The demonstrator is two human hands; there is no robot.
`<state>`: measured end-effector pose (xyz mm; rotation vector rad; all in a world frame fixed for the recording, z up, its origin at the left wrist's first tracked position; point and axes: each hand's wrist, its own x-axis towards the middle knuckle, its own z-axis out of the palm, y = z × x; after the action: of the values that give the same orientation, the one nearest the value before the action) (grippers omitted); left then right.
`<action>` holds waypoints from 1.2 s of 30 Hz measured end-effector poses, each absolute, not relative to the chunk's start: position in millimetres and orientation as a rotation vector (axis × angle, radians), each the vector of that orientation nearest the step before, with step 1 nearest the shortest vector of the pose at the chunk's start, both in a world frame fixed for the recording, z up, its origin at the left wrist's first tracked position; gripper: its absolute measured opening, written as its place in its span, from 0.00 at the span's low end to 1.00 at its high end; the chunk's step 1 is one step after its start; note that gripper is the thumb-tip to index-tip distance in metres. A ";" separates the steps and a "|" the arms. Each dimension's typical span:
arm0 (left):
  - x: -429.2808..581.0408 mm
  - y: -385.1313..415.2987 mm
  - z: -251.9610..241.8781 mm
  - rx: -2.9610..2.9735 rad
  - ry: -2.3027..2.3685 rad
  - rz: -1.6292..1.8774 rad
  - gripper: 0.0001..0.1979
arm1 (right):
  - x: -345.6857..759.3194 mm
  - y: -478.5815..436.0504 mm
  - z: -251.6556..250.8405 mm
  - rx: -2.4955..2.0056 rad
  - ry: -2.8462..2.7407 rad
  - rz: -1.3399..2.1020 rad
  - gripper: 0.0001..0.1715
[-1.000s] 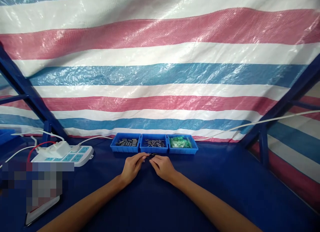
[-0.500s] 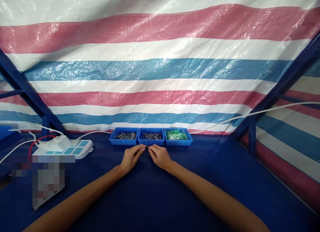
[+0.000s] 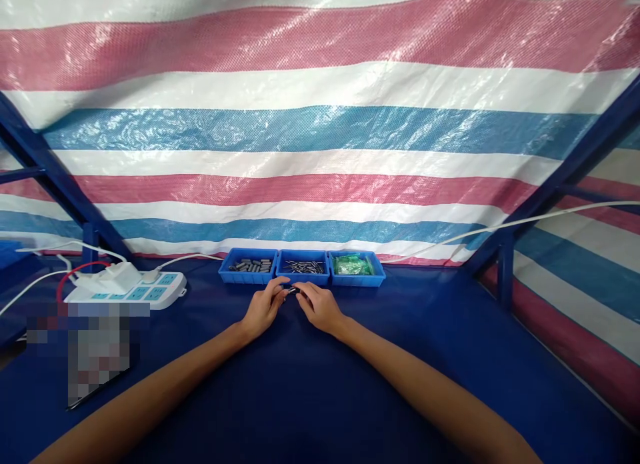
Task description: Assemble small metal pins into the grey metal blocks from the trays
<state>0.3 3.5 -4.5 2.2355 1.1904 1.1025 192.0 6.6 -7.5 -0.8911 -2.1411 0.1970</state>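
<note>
Opening wider than before, left hand sits beside the dark piece right hand pinches.

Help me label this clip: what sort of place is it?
Probably a makeshift work station: three blue bins of small parts, a power strip on the blue table, and a striped sheet behind.

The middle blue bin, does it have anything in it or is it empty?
Not empty: thin, shiny pieces lie scattered inside the middle blue bin. How deep they go, I cannot tell.
</note>
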 end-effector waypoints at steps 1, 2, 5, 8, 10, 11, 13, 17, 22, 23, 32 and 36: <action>0.3 3.5 -4.9 2.238 1.188 1.087 0.16 | 192.1 6.5 -7.3 -0.874 -2.158 0.194 0.16; 0.3 3.5 -5.3 2.244 1.181 1.069 0.16 | 192.2 6.3 -7.4 -0.858 -2.177 0.187 0.15; 0.4 3.8 -6.1 2.260 1.166 1.037 0.17 | 192.6 6.3 -8.7 -0.821 -2.223 0.141 0.14; 1.0 4.7 -5.7 2.231 1.221 1.064 0.16 | 193.1 6.7 -10.3 -0.806 -2.222 0.103 0.16; 1.6 5.7 -5.0 2.206 1.252 1.103 0.15 | 193.4 7.3 -10.7 -0.808 -2.183 0.111 0.16; 1.9 6.2 -4.7 2.199 1.256 1.123 0.14 | 193.6 7.7 -10.7 -0.811 -2.157 0.124 0.16; 2.5 6.9 -3.8 2.201 1.246 1.158 0.13 | 193.9 8.6 -10.3 -0.806 -2.119 0.149 0.16; 3.2 6.8 -2.1 2.250 1.198 1.196 0.13 | 193.6 9.2 -9.9 -0.811 -2.120 0.147 0.17; 3.7 4.7 0.3 2.284 1.167 1.217 0.14 | 192.2 8.0 -12.0 -0.882 -2.196 0.105 0.20; 3.9 4.2 0.8 2.298 1.152 1.215 0.14 | 191.8 7.9 -12.6 -0.890 -2.217 0.090 0.21; 2.7 1.5 2.2 2.197 1.108 1.225 0.16 | 190.3 9.8 -14.5 -0.923 -2.230 0.041 0.22; 1.1 3.7 -1.0 2.189 1.154 1.239 0.16 | 192.3 8.3 -10.9 -0.938 -2.104 0.150 0.16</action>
<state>1.1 3.7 -1.0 2.1894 1.1544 1.2386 192.3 8.3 -10.9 -0.9379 -2.1035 0.1504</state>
